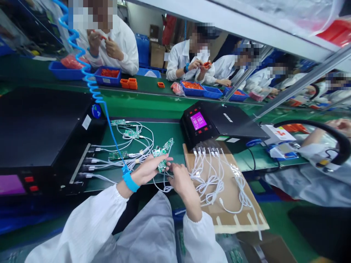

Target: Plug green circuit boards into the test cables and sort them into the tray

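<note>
My left hand (148, 168), with a blue wrist strap (130, 179), is closed on green circuit boards (161, 153) that overlap, held above the green bench. Close to their lower right edge, my right hand (181, 179) has its fingers curled together; whatever sits between the fingertips is hidden. White cables (163, 188) hang just under both hands. To the left, several more circuit boards (131, 134) lie on the bench among white cables.
A black tester box (46, 128) stands left, another (230, 120) at the right with a lit screen (198, 120). Bundled white cables (212, 188) lie on taped cardboard (241, 215). A coiled blue cord (94, 89) hangs ahead. Co-workers sit opposite behind blue bins (108, 81); another person's arm (315, 140) is at right.
</note>
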The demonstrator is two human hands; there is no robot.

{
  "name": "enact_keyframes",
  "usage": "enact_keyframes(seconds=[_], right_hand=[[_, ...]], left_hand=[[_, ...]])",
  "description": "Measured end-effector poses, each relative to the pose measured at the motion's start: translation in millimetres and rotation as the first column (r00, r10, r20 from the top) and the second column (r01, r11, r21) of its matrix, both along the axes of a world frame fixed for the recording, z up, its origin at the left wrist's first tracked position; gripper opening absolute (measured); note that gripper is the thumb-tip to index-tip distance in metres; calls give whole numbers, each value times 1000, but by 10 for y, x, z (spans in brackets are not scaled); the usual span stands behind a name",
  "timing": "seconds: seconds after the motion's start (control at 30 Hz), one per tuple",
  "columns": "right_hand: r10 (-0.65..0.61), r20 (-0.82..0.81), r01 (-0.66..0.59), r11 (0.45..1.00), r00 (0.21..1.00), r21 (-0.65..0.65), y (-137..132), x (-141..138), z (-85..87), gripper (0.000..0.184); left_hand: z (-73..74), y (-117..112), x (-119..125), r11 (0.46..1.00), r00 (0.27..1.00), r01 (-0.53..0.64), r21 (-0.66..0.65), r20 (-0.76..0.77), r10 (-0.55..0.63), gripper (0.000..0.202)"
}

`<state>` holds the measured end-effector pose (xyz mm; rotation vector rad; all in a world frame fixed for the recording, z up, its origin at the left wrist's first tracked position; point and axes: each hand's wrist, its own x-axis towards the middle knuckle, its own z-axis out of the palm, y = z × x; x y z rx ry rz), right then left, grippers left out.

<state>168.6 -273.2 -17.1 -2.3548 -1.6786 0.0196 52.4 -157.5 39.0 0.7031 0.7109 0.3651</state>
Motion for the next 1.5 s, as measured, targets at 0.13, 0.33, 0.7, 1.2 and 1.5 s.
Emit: enact_keyframes(seconds=[0.13,0.33,0.7,1.2,1.5], right_hand=[[-41,68,47,995,997,-88,80,-100,-14,16],[-203,35,206,974,978,-95,81,-33,-12,24],[-230,-333,365,825,914,431,22,1,34,13],[8,-126,79,738,992,670,-147,-103,-47,29],[-10,-74,59,718,997,693,-137,-138,-71,26]], left_hand=[[-86,-32,145,1000,999,16,-6,-38,-17,19],[-149,-8,224,998,999,-29,54,-22,30,27],[-42,110,342,983,980,-183,37,82,179,10],[78,190,388,946,970,-243,215,56,236,18],[143,185,334,924,963,-265,277,31,267,32]])
